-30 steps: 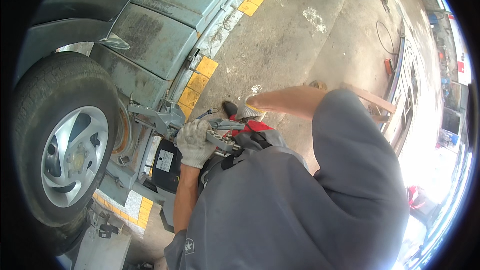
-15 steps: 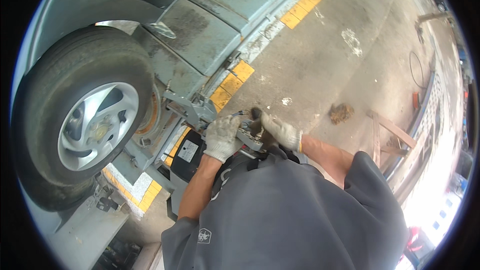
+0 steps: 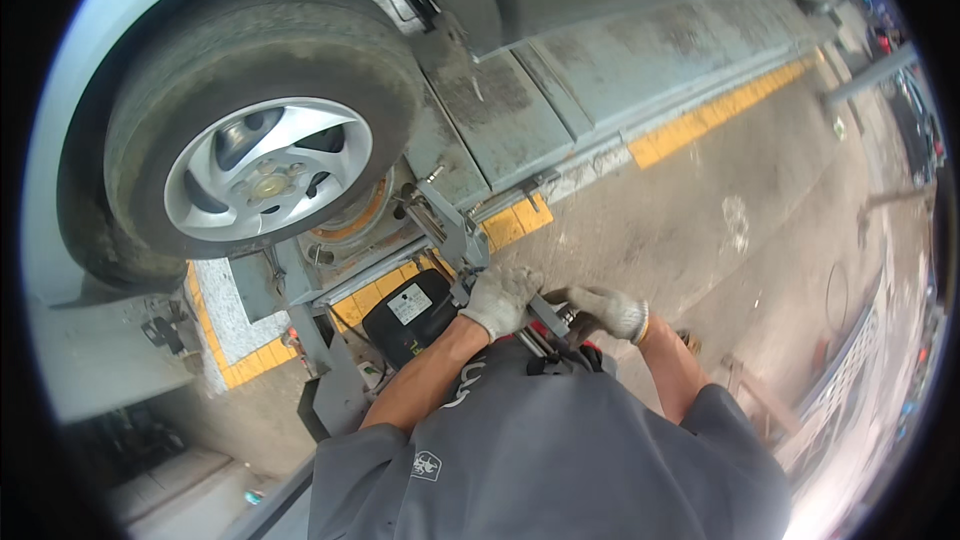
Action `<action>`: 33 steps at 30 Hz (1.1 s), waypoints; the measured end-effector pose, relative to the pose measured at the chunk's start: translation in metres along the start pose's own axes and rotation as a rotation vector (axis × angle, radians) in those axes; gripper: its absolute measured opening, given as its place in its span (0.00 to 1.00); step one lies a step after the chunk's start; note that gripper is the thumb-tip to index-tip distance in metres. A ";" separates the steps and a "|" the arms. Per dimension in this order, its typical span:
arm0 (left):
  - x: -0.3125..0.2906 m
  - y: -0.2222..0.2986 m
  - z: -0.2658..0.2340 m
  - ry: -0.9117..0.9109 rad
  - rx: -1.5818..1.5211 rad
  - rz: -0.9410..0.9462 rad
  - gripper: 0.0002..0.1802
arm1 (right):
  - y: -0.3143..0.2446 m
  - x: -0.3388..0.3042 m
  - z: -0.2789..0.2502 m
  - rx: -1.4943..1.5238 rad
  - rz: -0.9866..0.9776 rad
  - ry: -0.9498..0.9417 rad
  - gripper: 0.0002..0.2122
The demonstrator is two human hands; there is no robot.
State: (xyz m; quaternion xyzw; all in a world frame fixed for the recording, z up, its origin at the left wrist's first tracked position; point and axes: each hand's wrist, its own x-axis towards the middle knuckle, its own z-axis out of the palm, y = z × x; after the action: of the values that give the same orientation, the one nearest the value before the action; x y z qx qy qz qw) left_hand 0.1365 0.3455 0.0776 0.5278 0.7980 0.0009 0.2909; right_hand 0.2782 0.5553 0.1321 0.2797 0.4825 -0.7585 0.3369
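While both gloved hands are kept at the centre of the frame, a grey metal clamp frame point(image 3: 540, 318) is gripped by them: the left hand point(image 3: 497, 298) is closed on its upper part, the right hand point(image 3: 605, 310) is closed just beside it. A black box point(image 3: 412, 315) is seen near, lower left of them. A car wheel point(image 3: 262, 172) is seen at upper left, on a grey lift ramp point(image 3: 520, 120).

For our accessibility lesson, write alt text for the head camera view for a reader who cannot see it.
Two gloved hands, left and right, grip a grey metal clamp close to the body. Beyond them a car wheel rests on a grey lift ramp edged with yellow.
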 end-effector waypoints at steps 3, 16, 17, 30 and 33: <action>-0.004 -0.002 0.011 0.163 0.065 0.075 0.38 | -0.050 0.013 -0.006 -0.188 -0.261 0.250 0.34; 0.033 -0.012 0.096 0.425 -0.372 0.097 0.26 | -0.131 0.273 0.190 -1.387 -0.126 0.226 0.44; 0.032 -0.010 0.093 0.413 -0.479 0.137 0.25 | -0.127 0.289 0.190 -1.355 -0.149 0.246 0.43; 0.030 0.026 0.072 0.627 -0.624 0.070 0.17 | -0.094 0.346 0.155 -0.973 -0.082 0.275 0.42; 0.025 0.047 0.072 0.975 -0.958 0.200 0.14 | -0.094 0.327 0.156 -1.220 -0.239 0.069 0.37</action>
State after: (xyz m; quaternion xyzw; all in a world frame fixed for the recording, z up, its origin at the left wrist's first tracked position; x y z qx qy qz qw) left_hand 0.2026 0.3652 0.0205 0.3513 0.6969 0.6174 0.0984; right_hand -0.0127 0.3617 -0.0032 0.0051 0.8676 -0.3693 0.3329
